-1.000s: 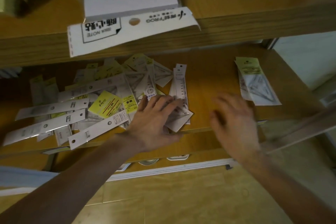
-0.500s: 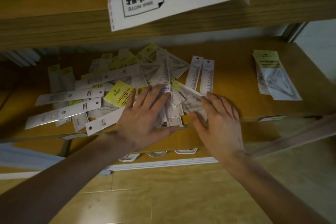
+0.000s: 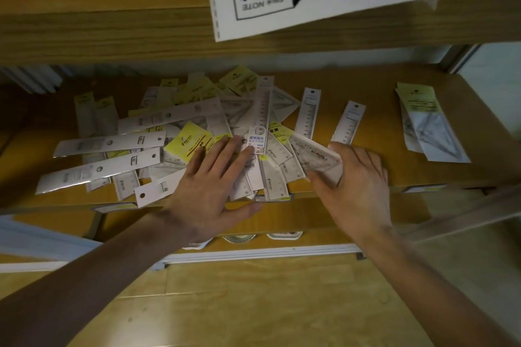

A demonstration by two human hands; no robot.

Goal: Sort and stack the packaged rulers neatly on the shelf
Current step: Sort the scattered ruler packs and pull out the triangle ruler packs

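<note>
A loose heap of packaged rulers (image 3: 158, 144) and set squares in clear sleeves covers the left and middle of the wooden shelf (image 3: 375, 177). My left hand (image 3: 214, 186) lies flat on the heap near the shelf's front edge, fingers spread. My right hand (image 3: 358, 177) grips a packaged triangular set square (image 3: 313, 155) at the heap's right side, thumb under it. Two straight rulers (image 3: 310, 113) lie apart from the heap, just beyond my right hand. A small neat stack of set squares (image 3: 428, 124) sits at the shelf's right end.
The upper shelf board (image 3: 112, 34) overhangs the heap. A white sticky-note box (image 3: 310, 0) juts over its edge. A lower shelf (image 3: 310, 222) holds tape rolls. Wooden floor (image 3: 253, 304) lies below.
The view has shifted, so the heap sits further right and lower. My right hand came in from the shelf's bare part to the heap's edge and took hold of a set square. My left hand stayed pressed on the heap.
</note>
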